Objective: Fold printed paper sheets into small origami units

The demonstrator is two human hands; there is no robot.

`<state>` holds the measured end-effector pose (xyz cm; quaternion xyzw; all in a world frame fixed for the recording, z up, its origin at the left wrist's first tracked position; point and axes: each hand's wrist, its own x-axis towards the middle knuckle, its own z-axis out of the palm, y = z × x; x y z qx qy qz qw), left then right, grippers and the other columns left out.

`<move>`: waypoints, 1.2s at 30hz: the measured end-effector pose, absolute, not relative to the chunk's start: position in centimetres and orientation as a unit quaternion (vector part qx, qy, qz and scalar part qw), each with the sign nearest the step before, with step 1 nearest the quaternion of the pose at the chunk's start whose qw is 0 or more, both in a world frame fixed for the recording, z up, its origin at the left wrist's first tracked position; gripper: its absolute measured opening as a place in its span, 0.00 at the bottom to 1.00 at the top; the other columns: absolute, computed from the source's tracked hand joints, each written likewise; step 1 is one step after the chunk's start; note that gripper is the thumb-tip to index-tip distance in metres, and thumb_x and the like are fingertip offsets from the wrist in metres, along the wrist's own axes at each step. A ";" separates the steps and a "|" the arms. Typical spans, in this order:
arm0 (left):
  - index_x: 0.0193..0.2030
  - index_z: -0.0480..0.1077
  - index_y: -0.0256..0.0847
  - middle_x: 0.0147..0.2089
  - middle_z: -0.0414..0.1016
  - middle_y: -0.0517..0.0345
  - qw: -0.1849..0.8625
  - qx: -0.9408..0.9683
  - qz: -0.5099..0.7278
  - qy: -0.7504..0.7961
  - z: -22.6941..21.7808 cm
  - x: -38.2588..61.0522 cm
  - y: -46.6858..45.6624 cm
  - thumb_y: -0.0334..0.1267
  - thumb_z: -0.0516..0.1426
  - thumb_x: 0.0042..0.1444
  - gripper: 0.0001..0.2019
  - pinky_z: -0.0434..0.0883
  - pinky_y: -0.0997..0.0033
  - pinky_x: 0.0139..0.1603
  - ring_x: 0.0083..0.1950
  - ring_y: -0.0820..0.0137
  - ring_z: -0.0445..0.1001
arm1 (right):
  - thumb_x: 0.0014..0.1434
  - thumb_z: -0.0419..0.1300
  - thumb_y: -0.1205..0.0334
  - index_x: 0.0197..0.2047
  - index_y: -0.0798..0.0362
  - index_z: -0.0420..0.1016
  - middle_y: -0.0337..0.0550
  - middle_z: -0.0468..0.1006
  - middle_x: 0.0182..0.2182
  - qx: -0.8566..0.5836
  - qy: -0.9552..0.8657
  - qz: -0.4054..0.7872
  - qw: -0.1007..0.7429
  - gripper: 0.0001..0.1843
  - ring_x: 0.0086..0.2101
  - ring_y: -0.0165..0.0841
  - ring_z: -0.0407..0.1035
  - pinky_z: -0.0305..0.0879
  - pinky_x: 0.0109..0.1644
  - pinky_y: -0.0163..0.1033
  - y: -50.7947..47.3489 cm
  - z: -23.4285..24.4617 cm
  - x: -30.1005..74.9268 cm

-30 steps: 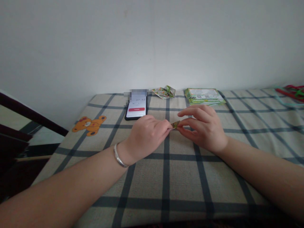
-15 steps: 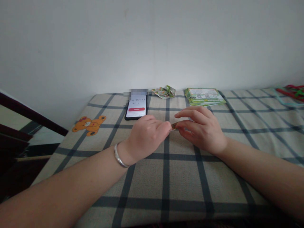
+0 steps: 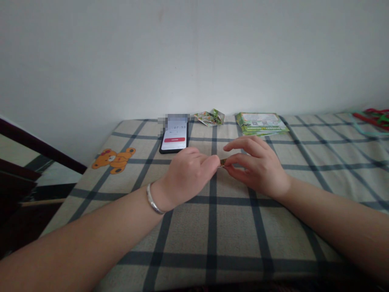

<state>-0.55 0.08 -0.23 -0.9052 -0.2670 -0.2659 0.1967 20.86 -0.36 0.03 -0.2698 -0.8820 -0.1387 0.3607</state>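
My left hand (image 3: 193,172), with a silver bangle (image 3: 153,198) at its wrist, is closed on one end of a small piece of folded printed paper (image 3: 223,162). The thumb and index finger of my right hand (image 3: 258,166) pinch the other end, while another finger arches above. Only a thin dark-green and white edge of the paper shows between the fingertips; the rest is hidden by my hands. Behind them lie some folded green-printed pieces (image 3: 209,118) and a stack of green-and-white printed sheets (image 3: 263,123).
A phone (image 3: 174,136) with a running timer lies beyond my left hand. A plaid cloth (image 3: 188,235) with a teddy bear picture (image 3: 114,160) covers the table, against a white wall (image 3: 194,56). Red and green strips (image 3: 378,117) lie at the far right.
My right thumb and fingertips have shifted slightly left along the paper, closer to my left hand. The rest stays as it was.
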 end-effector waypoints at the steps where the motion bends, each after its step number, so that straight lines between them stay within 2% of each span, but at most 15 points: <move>1: 0.30 0.66 0.39 0.24 0.70 0.62 0.193 -0.905 -0.266 -0.271 -0.2 -0.5 0.1 0.30 0.53 0.62 0.09 0.63 0.66 0.31 0.27 0.67 0.70 | 0.58 0.63 0.65 0.33 0.51 0.73 0.46 0.77 0.44 -0.273 -0.881 -0.139 0.360 0.02 0.43 0.38 0.70 0.68 0.46 0.46 -0.3 0.0 20.8; 7: 0.33 0.68 0.39 0.28 0.75 0.61 0.163 -0.908 -0.287 -0.259 -0.2 -0.6 0.1 0.30 0.52 0.63 0.07 0.65 0.67 0.35 0.31 0.70 0.73 | 0.57 0.62 0.66 0.35 0.50 0.73 0.45 0.77 0.44 -0.279 -0.877 -0.142 0.365 0.02 0.45 0.39 0.70 0.67 0.48 0.48 -0.3 0.2 20.9; 20: 0.32 0.69 0.39 0.26 0.75 0.58 0.164 -0.898 -0.287 -0.291 -0.2 -0.6 0.2 0.36 0.49 0.66 0.13 0.65 0.66 0.32 0.28 0.67 0.73 | 0.56 0.63 0.65 0.34 0.49 0.72 0.44 0.78 0.45 -0.294 -0.869 -0.171 0.361 0.03 0.46 0.40 0.70 0.68 0.47 0.47 0.0 0.1 21.7; 29: 0.34 0.68 0.38 0.27 0.75 0.58 0.148 -0.896 -0.293 -0.300 -0.5 -0.6 0.2 0.37 0.52 0.65 0.09 0.67 0.67 0.33 0.30 0.67 0.74 | 0.54 0.63 0.68 0.37 0.50 0.68 0.47 0.78 0.41 -0.332 -0.851 -0.068 0.400 0.09 0.42 0.38 0.71 0.67 0.45 0.45 -0.2 0.0 21.1; 32: 0.34 0.67 0.39 0.28 0.75 0.59 0.142 -0.897 -0.296 -0.295 -0.5 -0.6 0.3 0.36 0.51 0.65 0.09 0.67 0.68 0.34 0.31 0.69 0.74 | 0.54 0.64 0.63 0.40 0.50 0.71 0.46 0.78 0.39 -0.354 -0.854 -0.058 0.377 0.10 0.41 0.39 0.71 0.66 0.44 0.45 -0.1 -0.1 21.0; 36: 0.36 0.66 0.39 0.29 0.76 0.61 0.127 -0.897 -0.307 -0.291 -0.5 -0.5 0.2 0.35 0.52 0.64 0.06 0.67 0.68 0.36 0.32 0.70 0.74 | 0.57 0.63 0.62 0.37 0.50 0.75 0.42 0.80 0.36 -0.359 -0.869 -0.054 0.336 0.03 0.39 0.37 0.71 0.63 0.44 0.44 -0.1 0.0 20.7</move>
